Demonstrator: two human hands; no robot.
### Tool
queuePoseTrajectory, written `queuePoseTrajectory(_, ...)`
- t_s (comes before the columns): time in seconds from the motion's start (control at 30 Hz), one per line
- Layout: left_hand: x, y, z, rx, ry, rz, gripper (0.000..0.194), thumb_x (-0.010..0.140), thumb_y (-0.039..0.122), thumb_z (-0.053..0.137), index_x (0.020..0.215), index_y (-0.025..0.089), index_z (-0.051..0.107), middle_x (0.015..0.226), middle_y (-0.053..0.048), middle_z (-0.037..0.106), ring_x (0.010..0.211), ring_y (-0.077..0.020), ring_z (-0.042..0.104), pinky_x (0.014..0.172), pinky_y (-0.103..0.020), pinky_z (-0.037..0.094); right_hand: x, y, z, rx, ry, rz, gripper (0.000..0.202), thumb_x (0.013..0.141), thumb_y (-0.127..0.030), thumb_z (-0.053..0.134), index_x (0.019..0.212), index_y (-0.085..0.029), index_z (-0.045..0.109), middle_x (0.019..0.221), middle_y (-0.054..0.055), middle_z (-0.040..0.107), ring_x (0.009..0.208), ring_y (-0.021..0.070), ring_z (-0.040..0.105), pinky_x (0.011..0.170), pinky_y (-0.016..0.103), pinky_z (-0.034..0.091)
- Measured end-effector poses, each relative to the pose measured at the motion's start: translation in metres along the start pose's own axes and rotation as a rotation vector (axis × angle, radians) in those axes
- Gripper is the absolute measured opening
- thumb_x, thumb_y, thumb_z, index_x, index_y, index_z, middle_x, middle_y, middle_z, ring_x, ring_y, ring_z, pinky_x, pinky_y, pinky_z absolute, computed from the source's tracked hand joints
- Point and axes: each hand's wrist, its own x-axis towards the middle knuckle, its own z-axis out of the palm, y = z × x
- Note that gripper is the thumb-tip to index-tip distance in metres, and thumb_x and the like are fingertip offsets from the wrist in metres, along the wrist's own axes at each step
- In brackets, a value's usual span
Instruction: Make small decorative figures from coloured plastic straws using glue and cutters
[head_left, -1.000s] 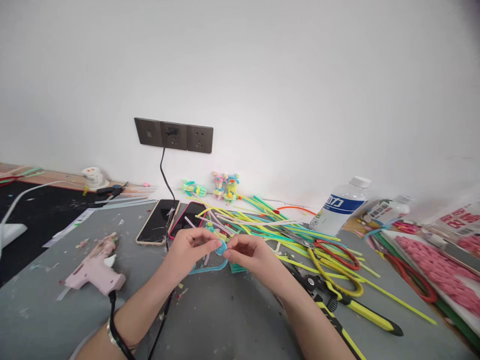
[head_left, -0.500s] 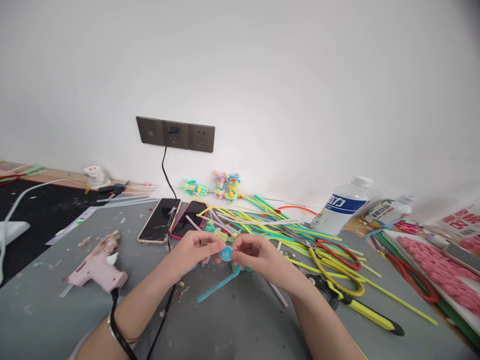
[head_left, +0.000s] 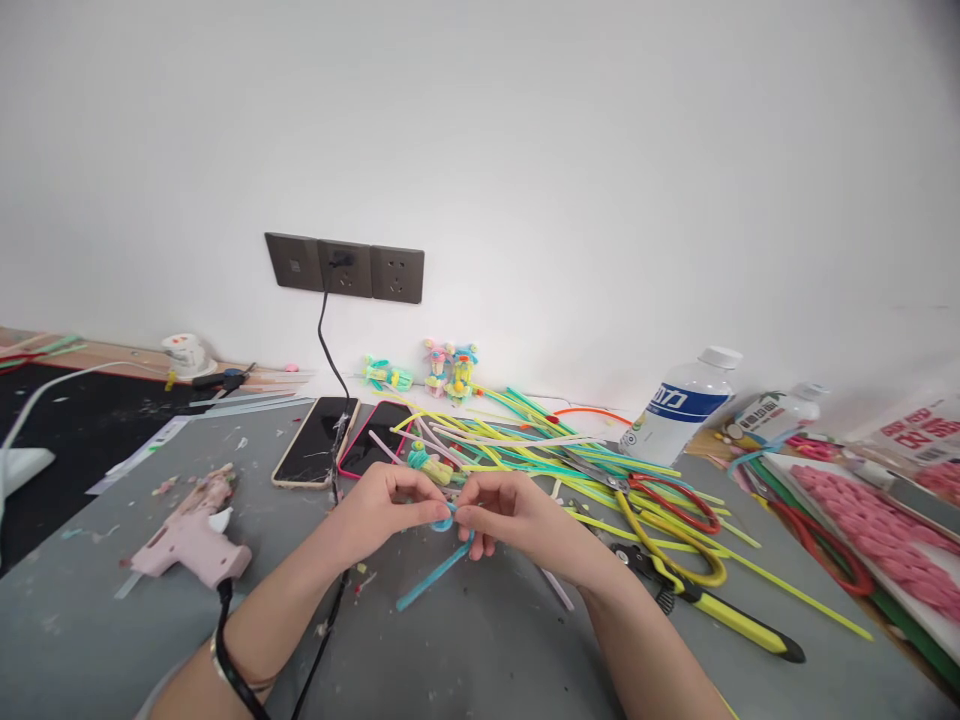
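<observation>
Blue stem [head_left: 435, 582], lower centre of the frame: fuzzy, coiled at its upper end, with a straight tail slanting down-left; left hand [head_left: 409, 510] and right hand [head_left: 491, 510] pinch the coil.

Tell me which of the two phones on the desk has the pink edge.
The right-hand phone: its edge is bright pink, while the left-hand phone has a pale, cream-coloured one.

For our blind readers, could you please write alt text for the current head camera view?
Left hand and right hand pinch a small blue coil above a gray table. A pink glue gun lies left; colorful craft stems and scissors lie right.
</observation>
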Motion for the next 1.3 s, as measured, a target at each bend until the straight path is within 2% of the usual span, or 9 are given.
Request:
queuePoseTrajectory(0.1,0.0,0.0,0.001,-0.028,0.048,0.03,0.023,0.077,0.039,0.073,0.073,0.016,0.071,0.062,0.002,0.056,0.055,-0.0096,0.043,0.052,-0.022,0.034,0.001,0.001,0.0,0.075,-0.01,0.012,0.03,0.08,-0.044,0.074,0.077,-0.017,0.062,0.072,0.001,0.067,0.064,0.0134,0.069,0.06,0.023,0.05)
queuePoseTrajectory(0.23,0.001,-0.002,0.003,-0.082,0.069,0.087,0.027,0.079,0.042,0.071,0.074,0.016,0.067,0.065,0.002,0.056,0.055,-0.0091,0.044,0.051,-0.021,0.034,0.005,0.008,0.004,0.136,-0.005,0.023,0.035,0.074,-0.045,0.08,0.078,-0.017,0.059,0.074,0.001,0.07,0.068,0.016,0.073,0.061,0.023,0.052)
queuePoseTrajectory(0.5,-0.001,0.003,0.01,-0.161,0.188,0.196,0.029,0.079,0.044,0.072,0.074,0.016,0.067,0.063,0.002,0.055,0.058,-0.01,0.046,0.055,-0.022,0.037,0.015,0.008,0.025,0.213,0.114,-0.018,0.042,0.067,-0.049,0.083,0.066,-0.017,0.054,0.064,0.001,0.07,0.066,0.0146,0.072,0.061,0.022,0.051)
queuePoseTrajectory(0.67,0.002,-0.003,0.008,-0.256,0.18,0.155,0.034,0.079,0.046,0.073,0.07,0.016,0.059,0.06,0.005,0.049,0.053,-0.0081,0.043,0.053,-0.022,0.034,0.019,0.011,0.027,0.218,0.203,-0.09,0.041,0.067,-0.052,0.082,0.067,-0.018,0.057,0.062,-0.001,0.069,0.062,0.0141,0.069,0.057,0.023,0.048)
queuePoseTrajectory(0.8,0.003,-0.005,0.008,-0.332,0.16,0.123,0.036,0.076,0.049,0.075,0.072,0.016,0.06,0.063,0.005,0.049,0.052,-0.0071,0.042,0.052,-0.022,0.033,0.02,0.015,0.021,0.176,0.275,-0.148,0.037,0.07,-0.051,0.08,0.073,-0.019,0.063,0.062,-0.002,0.066,0.061,0.0144,0.068,0.056,0.024,0.048)
queuePoseTrajectory(0.97,0.0,-0.003,0.012,-0.364,0.196,0.109,0.038,0.074,0.048,0.077,0.068,0.016,0.059,0.062,0.005,0.047,0.053,-0.0065,0.038,0.052,-0.021,0.031,0.019,0.013,0.018,0.147,0.251,-0.15,0.038,0.068,-0.052,0.081,0.074,-0.018,0.065,0.061,-0.002,0.065,0.058,0.0129,0.064,0.056,0.024,0.047)
queuePoseTrajectory(1.1,0.0,-0.003,0.012,-0.397,0.107,0.066,0.036,0.075,0.048,0.076,0.072,0.015,0.063,0.064,0.003,0.052,0.053,-0.007,0.041,0.051,-0.021,0.034,0.015,0.006,0.019,0.105,0.228,-0.136,0.04,0.069,-0.054,0.08,0.072,-0.018,0.061,0.063,-0.002,0.062,0.06,0.0128,0.063,0.057,0.024,0.047)
queuePoseTrajectory(1.2,0.0,-0.002,0.01,-0.33,0.06,0.049,0.033,0.074,0.046,0.077,0.08,0.015,0.067,0.069,0.002,0.057,0.054,-0.0074,0.044,0.05,-0.021,0.036,0.013,0.002,0.018,0.068,0.233,-0.148,0.04,0.072,-0.054,0.077,0.069,-0.019,0.059,0.064,-0.003,0.059,0.059,0.0119,0.06,0.058,0.025,0.048)
queuePoseTrajectory(1.3,0.0,0.0,0.008,-0.214,0.077,0.073,0.03,0.074,0.043,0.077,0.08,0.015,0.068,0.068,0.001,0.058,0.054,-0.0076,0.045,0.051,-0.021,0.037,0.012,0.002,0.016,0.028,0.246,-0.161,0.041,0.073,-0.055,0.075,0.066,-0.019,0.056,0.063,-0.003,0.057,0.058,0.0121,0.058,0.06,0.027,0.05)
